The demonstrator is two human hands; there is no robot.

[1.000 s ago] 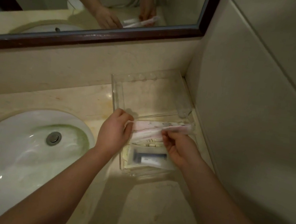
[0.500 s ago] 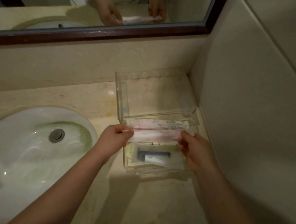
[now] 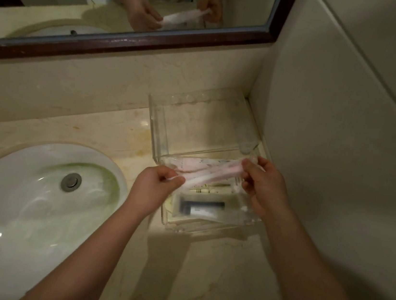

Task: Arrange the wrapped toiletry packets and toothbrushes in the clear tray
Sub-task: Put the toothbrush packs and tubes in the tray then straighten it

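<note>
Left hand and right hand are pinching opposite ends of wrapped toothbrushes over the clear tray. Wrappers are blurring the brush count; a dark-capped packet is lying underneath.

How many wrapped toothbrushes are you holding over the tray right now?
2, it seems: both toothbrushes lie together, held over the tray between left hand and right hand. Wrappers blur; another could hide.

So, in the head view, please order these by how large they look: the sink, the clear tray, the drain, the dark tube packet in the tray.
1. sink
2. clear tray
3. tube packet
4. drain
</note>
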